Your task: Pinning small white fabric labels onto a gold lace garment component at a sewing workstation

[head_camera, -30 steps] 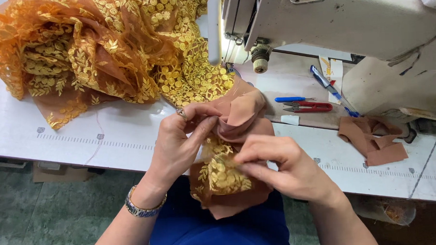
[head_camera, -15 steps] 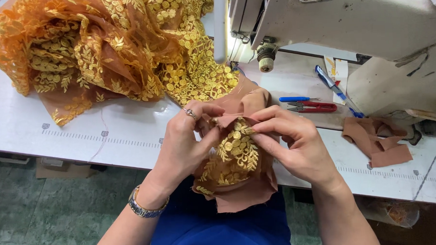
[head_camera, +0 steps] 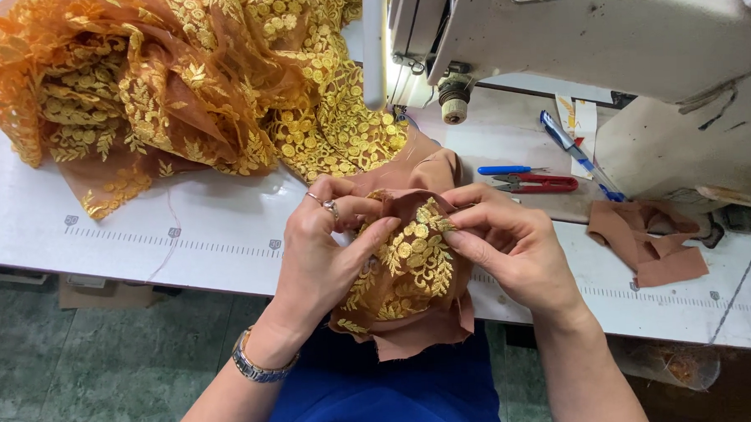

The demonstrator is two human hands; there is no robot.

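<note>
Your left hand [head_camera: 323, 246] and right hand [head_camera: 510, 248] met at frame centre, wrists bent inward, fingers pinching a brown gold-embroidered fabric piece [head_camera: 407, 276] over the desk [head_camera: 185, 234] edge. Orange lace heap [head_camera: 180, 85] lay at 11 o'clock, red snips [head_camera: 537, 183] at 2 o'clock.

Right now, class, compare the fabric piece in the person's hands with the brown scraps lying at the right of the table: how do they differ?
The held piece carries gold embroidered lace over brown cloth; the brown scraps are plain. The held piece hangs off the table edge, pinched by the left hand and right hand; the scraps lie untouched on the table. The held piece looks larger. Both share the same brown cloth colour.
</note>
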